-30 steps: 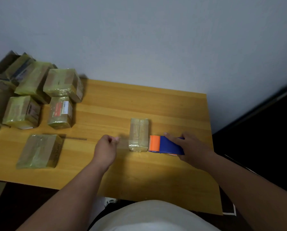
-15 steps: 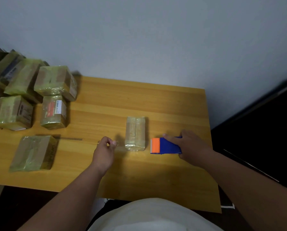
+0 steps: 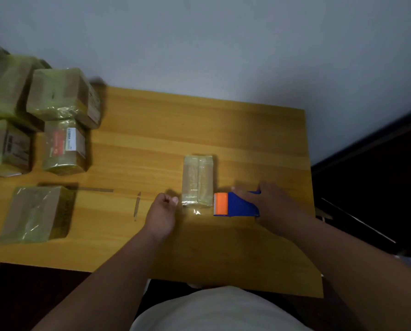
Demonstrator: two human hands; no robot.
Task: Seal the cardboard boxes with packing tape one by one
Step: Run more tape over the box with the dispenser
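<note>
In the head view, a small box (image 3: 197,180) sits in the middle of the wooden table (image 3: 247,130). It looks wrapped in shiny tape. The right hand (image 3: 275,206) is wrapped around a blue and orange tape dispenser (image 3: 233,204), just to the right of the box. The left hand (image 3: 162,211) is curled up just left of the box; whether it pinches a bit of tape cannot be told. At the upper left of the frame a pile of taped boxes (image 3: 59,96) waits, and one more flat taped box (image 3: 36,213) lies at the lower left. Most boxes look done. The middle box seems almost sealed.
</note>
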